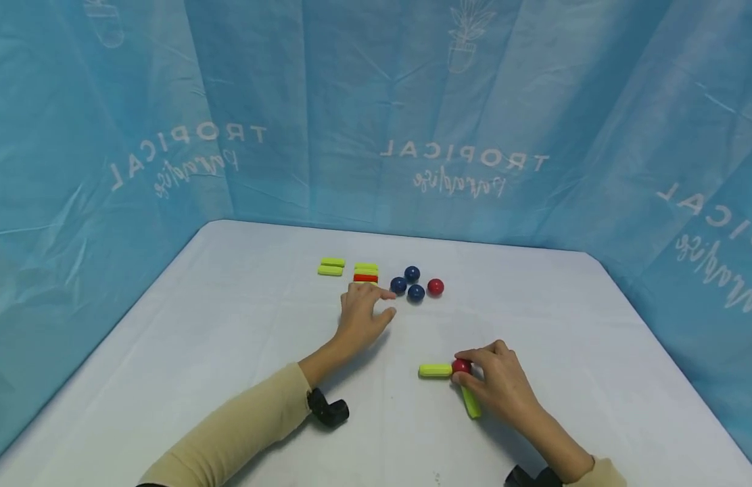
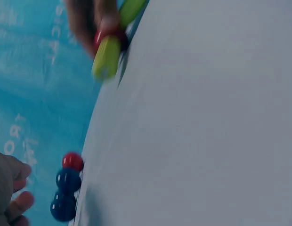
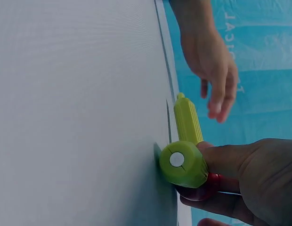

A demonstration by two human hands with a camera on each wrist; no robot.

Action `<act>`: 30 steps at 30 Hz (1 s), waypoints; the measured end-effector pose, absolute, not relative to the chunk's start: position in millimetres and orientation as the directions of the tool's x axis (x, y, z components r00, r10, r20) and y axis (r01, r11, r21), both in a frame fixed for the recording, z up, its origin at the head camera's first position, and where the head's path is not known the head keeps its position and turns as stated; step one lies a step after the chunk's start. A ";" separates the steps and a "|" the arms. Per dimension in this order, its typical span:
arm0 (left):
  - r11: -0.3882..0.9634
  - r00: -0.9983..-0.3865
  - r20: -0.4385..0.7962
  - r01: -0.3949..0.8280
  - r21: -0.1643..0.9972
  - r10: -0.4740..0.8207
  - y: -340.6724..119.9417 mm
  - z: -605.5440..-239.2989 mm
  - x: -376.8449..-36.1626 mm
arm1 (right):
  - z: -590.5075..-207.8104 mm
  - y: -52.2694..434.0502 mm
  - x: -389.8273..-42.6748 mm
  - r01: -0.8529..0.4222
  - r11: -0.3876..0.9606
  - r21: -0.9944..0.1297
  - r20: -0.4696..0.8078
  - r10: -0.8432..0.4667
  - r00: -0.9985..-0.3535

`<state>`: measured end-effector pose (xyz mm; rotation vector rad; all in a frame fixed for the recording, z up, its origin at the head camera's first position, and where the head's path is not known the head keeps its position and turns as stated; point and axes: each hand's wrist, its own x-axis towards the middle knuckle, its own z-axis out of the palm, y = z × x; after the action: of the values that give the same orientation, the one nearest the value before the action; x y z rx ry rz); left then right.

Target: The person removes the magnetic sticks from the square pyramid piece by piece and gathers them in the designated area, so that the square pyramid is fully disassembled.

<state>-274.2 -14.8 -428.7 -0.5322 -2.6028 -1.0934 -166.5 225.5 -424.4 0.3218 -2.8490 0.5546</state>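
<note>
My right hand (image 1: 504, 382) pinches a glossy red ball (image 1: 461, 366) between thumb and fingers, low over the white table. Joined to that ball are two yellow-green sticks: one stick (image 1: 435, 370) points left, the other stick (image 1: 471, 403) points toward me. The right wrist view shows the near stick's round end (image 3: 183, 164) with a pale centre. My left hand (image 1: 362, 318) reaches toward the far sticks, thumb and fingers apart, with nothing visible between them. Just beyond its fingers are a red stick (image 1: 366, 278) and yellow-green sticks (image 1: 366, 266), the closest partly hidden by the hand.
Three dark blue balls (image 1: 415, 293) and another red ball (image 1: 435, 287) sit together right of the left hand's fingertips. Two more yellow-green sticks (image 1: 330, 270) lie farther left. Blue printed curtains (image 1: 364, 101) surround the back and sides of the white table (image 1: 260, 270).
</note>
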 end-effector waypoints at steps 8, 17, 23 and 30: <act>0.560 -0.834 0.154 0.480 0.675 0.530 -3.6 -438.0 -213.9 | -425.1 225.9 -168.1 -0.259 0.898 -0.356 0.288 -0.158 -0.945; 0.568 -0.816 0.250 0.550 0.612 0.521 17.2 -446.1 -202.2 | -427.7 224.0 -165.0 -0.238 0.892 -0.384 0.269 -0.139 -0.953; 0.568 -0.827 0.275 0.542 0.619 0.490 22.2 -447.5 -205.0 | -428.2 223.5 -165.1 -0.247 0.893 -0.377 0.279 -0.145 -0.949; 0.578 -0.836 0.267 0.530 0.620 0.480 23.2 -445.5 -209.5 | -428.3 222.8 -165.7 -0.266 0.893 -0.364 0.287 -0.164 -0.944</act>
<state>-209.5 23.2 -445.5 -0.8745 -2.7278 -1.1084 -165.7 222.8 -428.3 0.3242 -2.8105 0.5922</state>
